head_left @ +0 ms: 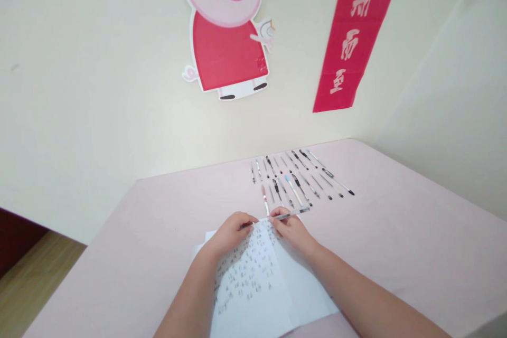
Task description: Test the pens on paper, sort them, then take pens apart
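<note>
My right hand (292, 231) pinches a clear-barrelled pen (295, 213) that lies nearly level, its far end pointing right. Facing it, my left hand (234, 232) has its thumb and fingers drawn together. A small dark sliver shows at those fingertips, too small to name. Both hands are over the top edge of a sheet of paper (253, 296) covered with handwritten characters. Just beyond the fingers lies a pen with a pink end (264, 198).
Past my hands, several pens, most clear or black and a few white and blue (293, 188), lie in two slanted rows. They rest on a pale pink table (158, 227) against the wall. A pink cartoon figure (229, 53) and a red banner (340, 63) hang there.
</note>
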`<state>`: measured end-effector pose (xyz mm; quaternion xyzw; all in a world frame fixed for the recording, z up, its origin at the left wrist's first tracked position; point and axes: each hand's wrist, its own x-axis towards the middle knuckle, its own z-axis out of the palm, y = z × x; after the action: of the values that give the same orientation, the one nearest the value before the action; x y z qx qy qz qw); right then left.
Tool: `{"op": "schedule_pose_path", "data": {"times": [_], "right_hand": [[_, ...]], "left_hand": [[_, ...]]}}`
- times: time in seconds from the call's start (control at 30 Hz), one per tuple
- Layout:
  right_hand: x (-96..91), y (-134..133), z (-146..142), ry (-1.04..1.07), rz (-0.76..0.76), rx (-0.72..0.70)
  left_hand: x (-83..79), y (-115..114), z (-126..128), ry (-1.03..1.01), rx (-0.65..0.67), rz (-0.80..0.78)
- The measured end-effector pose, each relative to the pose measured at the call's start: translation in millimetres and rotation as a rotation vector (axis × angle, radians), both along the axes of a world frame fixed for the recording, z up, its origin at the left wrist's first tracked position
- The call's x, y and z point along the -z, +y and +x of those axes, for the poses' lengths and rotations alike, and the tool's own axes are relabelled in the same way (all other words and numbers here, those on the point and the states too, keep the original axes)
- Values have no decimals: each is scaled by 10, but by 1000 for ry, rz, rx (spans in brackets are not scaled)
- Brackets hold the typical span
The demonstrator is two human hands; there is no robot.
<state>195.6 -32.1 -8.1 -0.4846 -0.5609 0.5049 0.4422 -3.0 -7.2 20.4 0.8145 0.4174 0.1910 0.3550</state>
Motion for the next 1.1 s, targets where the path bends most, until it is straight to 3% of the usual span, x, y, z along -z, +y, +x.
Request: {"op": "schedule_pose_path", "data": {"times": [0.37,0.6,0.77,1.1], "right_hand": [[10,-19,0,-36,5,-106],[-35,-86,-30,-199,107,-169],[-84,-152,-118,-262,94,-231],[-53,-209,-166,-428,206,-178]], "left_hand": [[-166,100,-293,69,-36,-100],[-7,80,-342,73,-76,-38],[111,94,-369,58,-89,17],[101,79,-371,95,-64,63]]}}
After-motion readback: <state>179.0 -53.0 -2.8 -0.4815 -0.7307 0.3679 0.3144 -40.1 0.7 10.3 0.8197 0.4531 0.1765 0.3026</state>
